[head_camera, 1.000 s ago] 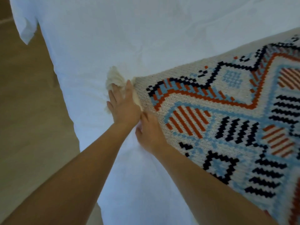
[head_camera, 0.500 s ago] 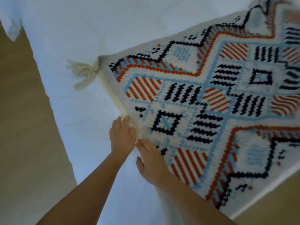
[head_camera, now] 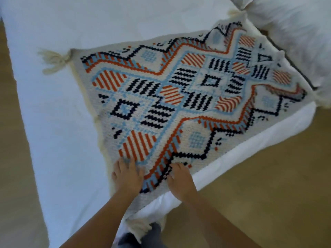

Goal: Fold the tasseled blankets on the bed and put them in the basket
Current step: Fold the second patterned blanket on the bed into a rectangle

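A cream knitted blanket [head_camera: 180,97] with orange, navy and light-blue geometric patterns lies spread flat on the white bed [head_camera: 71,25]. One cream tassel [head_camera: 53,60] sticks out at its far left corner, and another tassel [head_camera: 141,228] hangs off the near corner over the bed's edge. My left hand [head_camera: 128,176] rests palm down on the blanket's near end, fingers apart. My right hand [head_camera: 180,179] lies flat beside it on the same end. Neither hand grips the fabric. No basket is in view.
A white pillow [head_camera: 290,20] sits at the top right, touching the blanket's far edge. Wooden floor [head_camera: 259,185] shows to the right of the bed and along the left side. Grey trouser legs [head_camera: 154,233] show below the near tassel.
Both hands have slid down the blanket's left edge from the far tasseled corner to its near end. The view has swung so the whole blanket and the pillow now show.
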`<state>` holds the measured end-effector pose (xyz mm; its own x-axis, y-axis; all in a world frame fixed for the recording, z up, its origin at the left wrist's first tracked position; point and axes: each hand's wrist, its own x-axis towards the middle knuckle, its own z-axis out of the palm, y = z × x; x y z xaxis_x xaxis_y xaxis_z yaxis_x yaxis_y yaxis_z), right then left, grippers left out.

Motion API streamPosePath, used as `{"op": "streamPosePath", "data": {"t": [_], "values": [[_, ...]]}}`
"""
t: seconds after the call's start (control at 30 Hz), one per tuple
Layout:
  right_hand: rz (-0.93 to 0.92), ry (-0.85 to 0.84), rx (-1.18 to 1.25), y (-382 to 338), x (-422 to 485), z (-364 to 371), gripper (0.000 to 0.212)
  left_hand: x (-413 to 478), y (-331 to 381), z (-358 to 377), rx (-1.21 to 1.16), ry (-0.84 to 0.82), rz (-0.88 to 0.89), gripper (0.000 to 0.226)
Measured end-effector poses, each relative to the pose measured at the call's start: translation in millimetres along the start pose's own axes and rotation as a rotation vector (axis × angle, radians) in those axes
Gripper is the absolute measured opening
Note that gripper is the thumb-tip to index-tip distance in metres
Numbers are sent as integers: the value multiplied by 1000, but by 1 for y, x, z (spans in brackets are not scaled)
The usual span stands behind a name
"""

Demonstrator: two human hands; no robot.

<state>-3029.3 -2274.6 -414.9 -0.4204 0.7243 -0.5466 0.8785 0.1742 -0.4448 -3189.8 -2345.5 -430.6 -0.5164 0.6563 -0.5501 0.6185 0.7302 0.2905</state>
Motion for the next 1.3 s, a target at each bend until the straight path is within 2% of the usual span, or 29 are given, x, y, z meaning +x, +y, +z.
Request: {"op": "streamPosePath", "data": {"t": [0.07, 0.2, 0.33, 0.5, 0.63, 0.77, 0.87, 1.07, 1.2, 1.3], "values": [[54, 73, 77, 17, -4, -13, 37, -4, 20, 9, 45, -36, 91, 58], [150, 148, 214, 58, -9, -40, 36, -15, 76, 33, 145, -95, 302, 65], [218, 145, 336, 112, -15, -70, 38, -17, 143, 62, 148, -135, 371, 67], [241, 138, 428, 201, -24, -128, 35, -15, 230, 98, 188, -133, 336, 71], [278, 148, 496, 256, -18, -180, 13, -9, 280, 114, 279, -42, 291, 66], [366, 113, 551, 278, 19, -211, 24, 7, 295, 123, 430, 8, 256, 52], [465, 104, 709, 275, 60, -215, 40, 19, 295, 127, 510, 65, 294, 42], [633, 130, 1323, 248, 115, -220, 39, 29, 286, 132, 541, 82, 352, 38], [617, 287, 1153, 248, 123, -212, 33, 7, 280, 133, 524, 116, 374, 30], [617, 308, 946, 270, 103, -195, 5, -7, 272, 149, 522, -21, 353, 35]]}}
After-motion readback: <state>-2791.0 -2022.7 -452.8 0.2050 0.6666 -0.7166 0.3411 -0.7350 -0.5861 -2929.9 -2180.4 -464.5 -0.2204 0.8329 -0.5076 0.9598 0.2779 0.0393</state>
